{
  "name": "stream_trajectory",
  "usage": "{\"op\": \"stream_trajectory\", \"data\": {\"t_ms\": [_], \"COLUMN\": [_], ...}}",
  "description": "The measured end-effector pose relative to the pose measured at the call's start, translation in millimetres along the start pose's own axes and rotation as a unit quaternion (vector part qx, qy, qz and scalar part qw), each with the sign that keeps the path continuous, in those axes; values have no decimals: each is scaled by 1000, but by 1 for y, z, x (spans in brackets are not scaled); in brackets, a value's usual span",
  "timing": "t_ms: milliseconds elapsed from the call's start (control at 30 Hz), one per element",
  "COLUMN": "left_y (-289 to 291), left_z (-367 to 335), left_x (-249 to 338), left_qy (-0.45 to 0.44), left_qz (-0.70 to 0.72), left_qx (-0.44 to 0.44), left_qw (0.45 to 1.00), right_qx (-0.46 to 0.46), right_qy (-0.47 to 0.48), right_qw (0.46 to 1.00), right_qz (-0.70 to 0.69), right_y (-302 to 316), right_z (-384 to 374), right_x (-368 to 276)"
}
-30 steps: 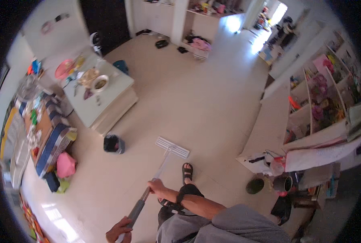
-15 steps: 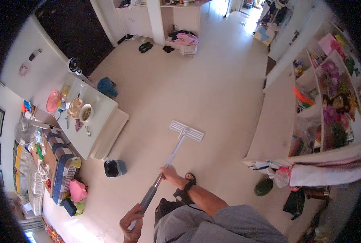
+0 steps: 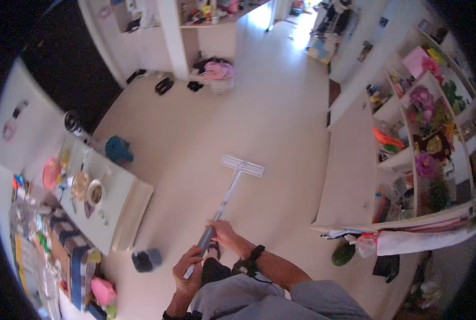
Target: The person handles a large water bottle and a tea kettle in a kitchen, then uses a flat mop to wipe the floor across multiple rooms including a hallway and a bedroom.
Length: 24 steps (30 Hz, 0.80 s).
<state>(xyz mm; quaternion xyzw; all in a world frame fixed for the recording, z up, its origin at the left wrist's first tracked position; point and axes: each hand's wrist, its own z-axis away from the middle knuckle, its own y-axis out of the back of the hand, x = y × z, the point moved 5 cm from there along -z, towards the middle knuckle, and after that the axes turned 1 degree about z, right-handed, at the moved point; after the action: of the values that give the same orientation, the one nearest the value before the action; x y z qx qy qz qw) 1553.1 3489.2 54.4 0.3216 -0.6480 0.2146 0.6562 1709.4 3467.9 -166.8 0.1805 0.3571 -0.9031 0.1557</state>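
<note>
A flat mop with a wide white rectangular head (image 3: pixel 242 165) lies against the pale floor (image 3: pixel 280 213) ahead of me, its silver and grey pole (image 3: pixel 228 194) slanting back toward my body. Wrapped round the grey grip near the pole's top end is my left hand (image 3: pixel 189 264). My right hand (image 3: pixel 223 232) closes on the pole a little farther down, nearer the mop head. A dark band circles each wrist. One sandalled foot shows just beneath the right hand.
To the left stand a light table (image 3: pixel 102 221) with a bowl and fan, a small bin (image 3: pixel 146 260) and a blue bin (image 3: pixel 119 149). Open shelves (image 3: pixel 408 138) fill the right side, with a watermelon-like green object (image 3: pixel 343 254) below. Shoes (image 3: pixel 164 86) and a laundry basket (image 3: pixel 223 85) lie ahead.
The view has turned, so the room's far things sit lower and farther left. My left hand has come up and right, closer to my right hand. Both keep hold of the mop.
</note>
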Motion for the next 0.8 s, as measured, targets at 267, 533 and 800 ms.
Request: {"op": "stream_trajectory", "data": {"t_ms": [267,533,800], "left_y": [-11,-73,-181], "left_z": [-117,-207,-329], "left_x": [-12,-35,-6], "left_qy": [-59,-89,-130], "left_qz": [-12,-12,-117], "left_qx": [-85,-161,-239], "left_qw": [995,983,955], "right_qx": [55,67,50], "right_qy": [12,95,159], "right_qw": [984,987,986], "right_qz": [-170,-110,-26], "right_y": [-19,5,62], "right_z": [-37,-69,-108], "right_x": [-71,-154,-297]}}
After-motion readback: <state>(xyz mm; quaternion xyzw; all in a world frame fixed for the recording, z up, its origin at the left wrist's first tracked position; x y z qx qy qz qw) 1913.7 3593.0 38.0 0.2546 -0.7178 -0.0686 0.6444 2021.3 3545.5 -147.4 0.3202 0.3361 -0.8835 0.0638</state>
